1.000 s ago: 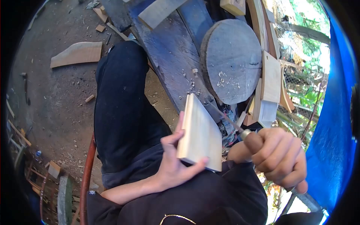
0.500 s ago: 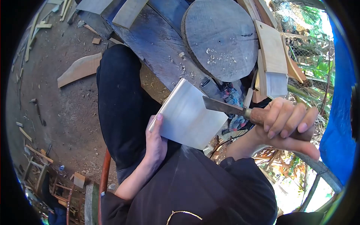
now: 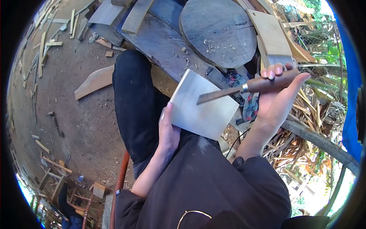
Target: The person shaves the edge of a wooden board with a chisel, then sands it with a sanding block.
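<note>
My left hand [image 3: 169,131] grips the lower left edge of a pale, squarish wooden board [image 3: 204,110], thumb on its face. The board is tilted above my lap, and its left edge looks layered. In my right hand [image 3: 276,97] is a chisel [image 3: 268,82] with a brown wooden handle, a metal ferrule and a flat dark blade with a slanted tip. My palm is turned upward, fingers curled behind the handle and thumb stretched along its end. The blade lies over the board's face; whether it touches cannot be made out.
A round wooden slab [image 3: 219,32] with shavings rests on a dark wooden bench [image 3: 160,45] ahead. Wooden boards [image 3: 268,34] lean at its right, near a patterned cloth [image 3: 249,108]. A curved plank [image 3: 93,82], a hammer [image 3: 56,124] and scraps lie on the dirt floor at left.
My right hand has rolled from knuckles up to palm up, and the chisel blade has swung farther over the board. The view has shifted; my left hand keeps its hold.
</note>
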`<state>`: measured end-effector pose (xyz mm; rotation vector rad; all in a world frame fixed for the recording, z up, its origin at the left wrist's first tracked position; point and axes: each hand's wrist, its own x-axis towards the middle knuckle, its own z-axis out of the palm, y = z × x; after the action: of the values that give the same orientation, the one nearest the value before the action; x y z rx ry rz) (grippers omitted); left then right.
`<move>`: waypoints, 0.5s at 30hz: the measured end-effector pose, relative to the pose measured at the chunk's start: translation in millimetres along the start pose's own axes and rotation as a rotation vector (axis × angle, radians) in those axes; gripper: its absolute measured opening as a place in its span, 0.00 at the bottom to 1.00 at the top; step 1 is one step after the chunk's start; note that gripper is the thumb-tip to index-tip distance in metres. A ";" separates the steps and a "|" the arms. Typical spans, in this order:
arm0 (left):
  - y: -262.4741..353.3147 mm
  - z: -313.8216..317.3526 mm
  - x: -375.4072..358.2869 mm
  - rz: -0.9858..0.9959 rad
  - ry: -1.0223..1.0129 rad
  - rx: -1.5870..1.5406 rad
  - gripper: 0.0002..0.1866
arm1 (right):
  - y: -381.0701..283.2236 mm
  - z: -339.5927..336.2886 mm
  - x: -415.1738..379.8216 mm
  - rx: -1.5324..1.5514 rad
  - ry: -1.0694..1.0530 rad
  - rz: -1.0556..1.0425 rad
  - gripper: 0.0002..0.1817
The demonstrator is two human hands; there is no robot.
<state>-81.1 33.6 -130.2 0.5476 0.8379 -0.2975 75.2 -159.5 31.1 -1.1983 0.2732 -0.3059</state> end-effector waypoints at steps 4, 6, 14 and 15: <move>2.1 -1.2 -2.9 -0.041 0.003 -0.094 0.31 | 7.4 -14.8 -18.1 0.074 0.080 -0.048 0.34; 0.8 -3.1 -3.7 -0.027 -0.009 -0.097 0.30 | 13.2 -23.7 -26.0 0.130 0.134 -0.112 0.31; 11.4 -16.3 -2.2 0.030 -0.134 0.029 0.29 | 39.6 -63.0 -39.9 0.231 0.272 -0.009 0.27; 20.1 -14.9 -4.8 0.035 -0.147 0.245 0.29 | 40.6 -66.4 -42.9 0.228 0.347 0.040 0.26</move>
<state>-84.2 58.8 -127.8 0.7586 0.6530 -0.4062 14.7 -187.6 -27.7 -0.9099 0.5485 -0.4974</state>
